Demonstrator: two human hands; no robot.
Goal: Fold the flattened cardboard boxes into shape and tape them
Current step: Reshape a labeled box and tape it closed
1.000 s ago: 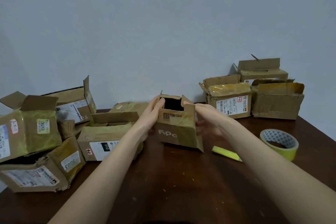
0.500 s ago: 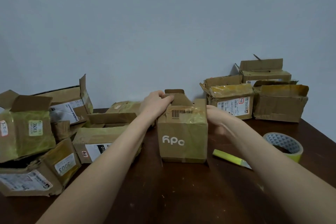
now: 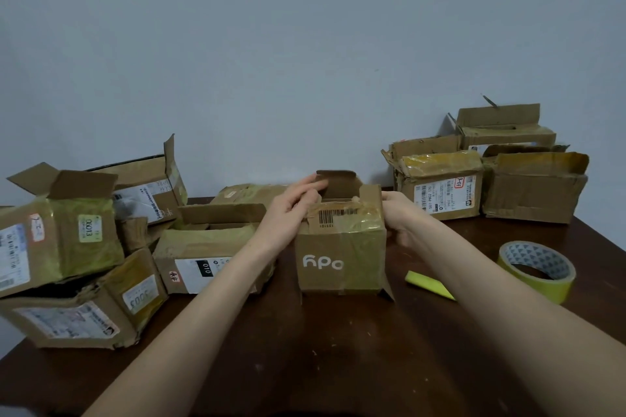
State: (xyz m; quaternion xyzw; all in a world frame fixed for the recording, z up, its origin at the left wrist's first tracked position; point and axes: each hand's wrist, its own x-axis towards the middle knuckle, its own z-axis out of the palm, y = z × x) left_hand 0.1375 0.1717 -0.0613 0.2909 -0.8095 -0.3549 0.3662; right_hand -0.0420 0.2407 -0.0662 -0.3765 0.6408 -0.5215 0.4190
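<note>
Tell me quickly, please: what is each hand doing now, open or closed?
Left hand: open, straight fingers touching the small box at its top flap.
Right hand: at the box's right side; grip cannot be told.

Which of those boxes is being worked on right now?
The small centre box with white lettering and a barcode strip, between the left hand and right hand; the other boxes lie untouched at the sides.

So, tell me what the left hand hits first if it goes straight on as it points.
Probably the upright rear flap of the small box: the left hand points right and away over the open top, fingertips nearly at that flap. Depth is unclear.
</note>
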